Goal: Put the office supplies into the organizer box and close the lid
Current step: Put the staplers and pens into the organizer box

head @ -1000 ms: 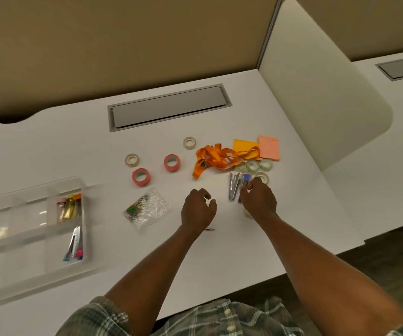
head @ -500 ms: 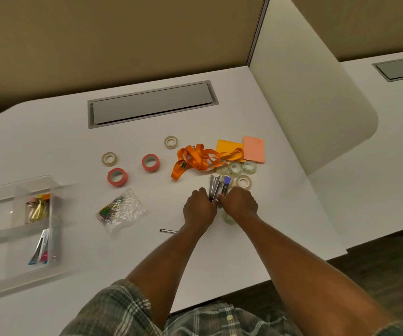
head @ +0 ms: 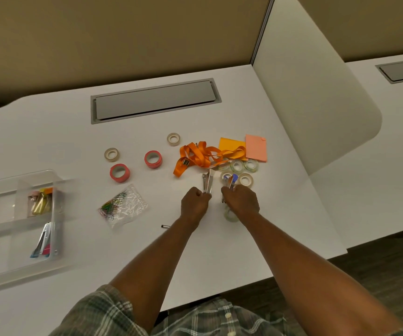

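While both hands grip staplers, desk (head: 280,238) edge lies near.

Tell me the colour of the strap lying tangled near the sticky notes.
Orange: the strap shows clearly in the head view, a metal clip at one end.

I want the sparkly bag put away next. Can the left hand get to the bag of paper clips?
Probably yes. The bag of paper clips lies in the open, left of the left hand, but its fingers hold a metal stapler.
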A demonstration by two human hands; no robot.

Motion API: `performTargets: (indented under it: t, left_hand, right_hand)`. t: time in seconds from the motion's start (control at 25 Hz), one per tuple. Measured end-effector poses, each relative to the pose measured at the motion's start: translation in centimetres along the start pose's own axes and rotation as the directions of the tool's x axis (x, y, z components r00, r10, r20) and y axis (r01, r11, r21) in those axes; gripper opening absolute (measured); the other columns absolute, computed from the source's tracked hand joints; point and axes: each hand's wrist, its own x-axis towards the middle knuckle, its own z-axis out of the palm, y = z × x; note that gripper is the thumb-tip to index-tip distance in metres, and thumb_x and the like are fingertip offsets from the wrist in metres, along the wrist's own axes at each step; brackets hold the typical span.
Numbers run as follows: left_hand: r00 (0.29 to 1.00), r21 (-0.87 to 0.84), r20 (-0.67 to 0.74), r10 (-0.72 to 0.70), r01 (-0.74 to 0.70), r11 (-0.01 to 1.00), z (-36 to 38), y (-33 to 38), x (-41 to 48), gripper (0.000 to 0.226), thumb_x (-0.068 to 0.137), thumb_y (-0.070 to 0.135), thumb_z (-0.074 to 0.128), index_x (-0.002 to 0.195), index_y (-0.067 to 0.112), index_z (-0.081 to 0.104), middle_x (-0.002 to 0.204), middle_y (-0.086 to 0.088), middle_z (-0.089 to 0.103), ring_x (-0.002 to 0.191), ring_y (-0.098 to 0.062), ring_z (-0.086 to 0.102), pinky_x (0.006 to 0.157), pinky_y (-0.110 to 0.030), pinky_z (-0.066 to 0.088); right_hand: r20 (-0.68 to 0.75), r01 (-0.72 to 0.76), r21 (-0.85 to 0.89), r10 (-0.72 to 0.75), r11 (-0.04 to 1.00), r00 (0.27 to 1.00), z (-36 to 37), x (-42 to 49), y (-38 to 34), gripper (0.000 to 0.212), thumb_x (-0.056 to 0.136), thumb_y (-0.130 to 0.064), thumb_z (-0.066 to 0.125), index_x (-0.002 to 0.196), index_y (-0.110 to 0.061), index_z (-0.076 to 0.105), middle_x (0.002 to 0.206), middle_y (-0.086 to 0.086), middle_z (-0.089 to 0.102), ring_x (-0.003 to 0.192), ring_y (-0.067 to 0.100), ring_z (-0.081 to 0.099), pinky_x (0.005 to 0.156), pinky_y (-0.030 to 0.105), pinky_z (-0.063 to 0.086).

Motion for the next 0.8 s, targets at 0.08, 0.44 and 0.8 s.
performTargets:
  t: [0.08, 0.44, 0.8]
  left_hand:
    - [0.997, -0.130, 0.042, -0.061, 0.065, 0.989, -1.2, -0.2, -0.3, 0.023, 0.088, 0.034, 0.063, 0.095, 0.012, 0.059, 0.085, -0.011, 0.070, 0.065, -0.020, 0.062, 0.057, -0.032, 0.048]
    - [0.997, -0.305, -0.021, 0.077, -0.080, 0.949, -9.0, -2.3, -3.1, 0.023, 0.091, 0.043, 0.058, 0.092, 0.020, 0.058, 0.081, -0.006, 0.071, 0.066, -0.018, 0.065, 0.058, -0.032, 0.050]
    - [0.858, 0.242, -0.289, 0.424, -0.363, 0.900, -19.7, -6.0, -6.1, 0.025, 0.080, 0.036, 0.067, 0.095, 0.023, 0.051, 0.074, 0.008, 0.059, 0.067, -0.009, 0.056, 0.054, -0.025, 0.037]
  right_hand:
    - [0.013, -0.023, 0.225, 0.020, 0.974, 1.000, 0.3, -0.7, -0.4, 0.039, 0.085, -0.051, 0.052, 0.069, -0.018, 0.064, 0.070, 0.003, 0.070, 0.070, 0.023, 0.071, 0.066, 0.035, 0.053]
    - [0.360, -0.280, 0.876, -0.144, 0.393, 0.922, 4.1, -4.8, -6.8, 0.019, 0.095, -0.021, 0.055, 0.103, -0.009, 0.067, 0.095, 0.011, 0.072, 0.084, 0.030, 0.076, 0.074, 0.037, 0.061]
    - [0.437, -0.237, 0.816, -0.295, 0.527, 0.850, 10.8, -10.7, -14.8, 0.018, 0.090, -0.020, 0.059, 0.095, -0.008, 0.072, 0.095, 0.007, 0.077, 0.087, 0.027, 0.075, 0.073, 0.035, 0.060]
